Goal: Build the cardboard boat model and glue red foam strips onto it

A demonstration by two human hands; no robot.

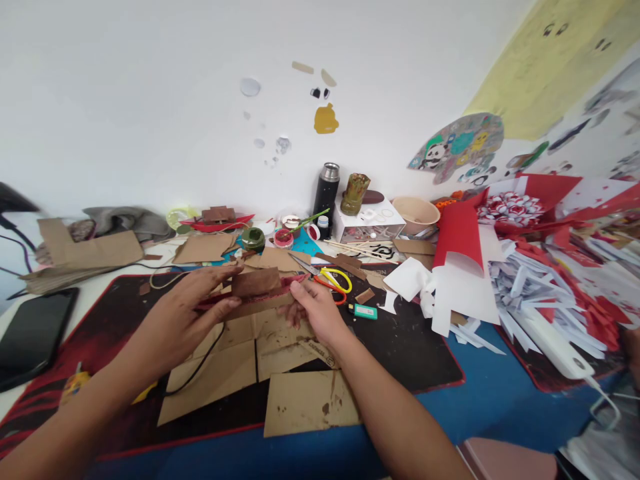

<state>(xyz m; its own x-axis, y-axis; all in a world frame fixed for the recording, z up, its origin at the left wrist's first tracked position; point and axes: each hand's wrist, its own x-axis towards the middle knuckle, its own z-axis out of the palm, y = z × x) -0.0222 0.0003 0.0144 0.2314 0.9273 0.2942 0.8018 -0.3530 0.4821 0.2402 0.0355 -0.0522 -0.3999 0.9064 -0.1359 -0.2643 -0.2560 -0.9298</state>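
Observation:
A boat-shaped cardboard model (257,283), brown on top with dark red sides, is held level between my two hands over the dark mat. My left hand (203,300) grips its left end, fingers on top and thumb along the near side. At the other end, my right hand (320,310) pinches the red tip, its lower fingers curled underneath. Flat cardboard sheets (215,373) with brown stains lie below. Scissors (336,280) with yellow and orange handles rest just beyond my right hand, near a green lighter (364,311).
Behind are paint jars (253,239), a black flask (327,190), a white box (370,223) and a similar red-and-brown model (219,217). A phone (37,333) lies left. White paper strips (535,293) and a white glue gun (555,343) crowd the right.

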